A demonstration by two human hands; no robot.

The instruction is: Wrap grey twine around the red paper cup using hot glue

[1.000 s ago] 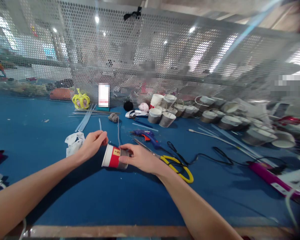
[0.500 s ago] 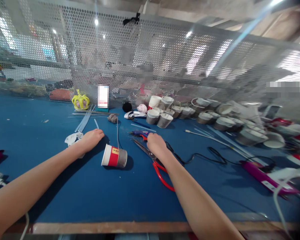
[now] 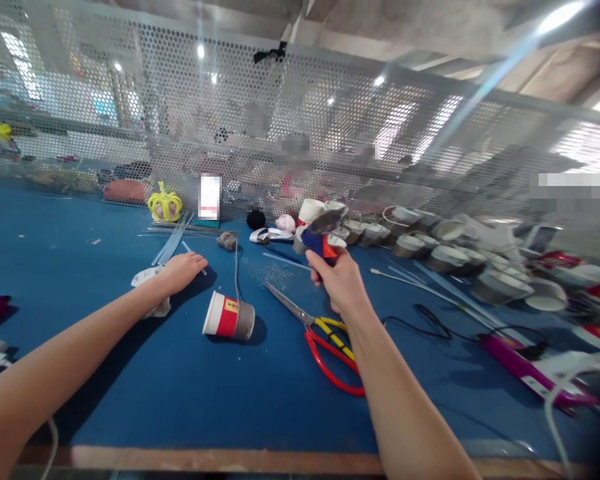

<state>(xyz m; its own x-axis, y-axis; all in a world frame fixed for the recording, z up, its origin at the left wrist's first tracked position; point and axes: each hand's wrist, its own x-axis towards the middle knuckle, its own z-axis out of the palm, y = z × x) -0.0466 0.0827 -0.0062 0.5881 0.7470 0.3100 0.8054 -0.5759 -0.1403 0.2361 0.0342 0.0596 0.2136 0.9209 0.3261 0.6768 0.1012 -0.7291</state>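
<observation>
My right hand (image 3: 337, 277) is wrapped round a blue hot glue gun (image 3: 313, 240) with an orange trigger, raised above the table; its front end is blurred. On the left, my left hand (image 3: 184, 270) has its fingers closed over a thin translucent glue stick (image 3: 187, 247), whose ends show on both sides of the fingertips. Between the hands a red and white paper cup (image 3: 225, 316) lies on its side, its base end wrapped in grey yarn. The yarn runs back to a small grey ball (image 3: 227, 241). Scissors (image 3: 307, 320) with red handles, one partly yellow-wrapped, lie below my right hand.
Many yarn-wrapped cups (image 3: 450, 245) crowd the back right. A purple power strip (image 3: 535, 370) with cables lies at right. More glue sticks (image 3: 170, 245), a lit phone (image 3: 210, 197) and a yellow crown-like piece (image 3: 165, 203) stand before the perforated metal screen (image 3: 260, 100).
My right hand has lifted the glue gun off the table, up and to the right, uncovering the scissors' yellow-wrapped handle. My left hand has shifted slightly left onto the glue stick.
</observation>
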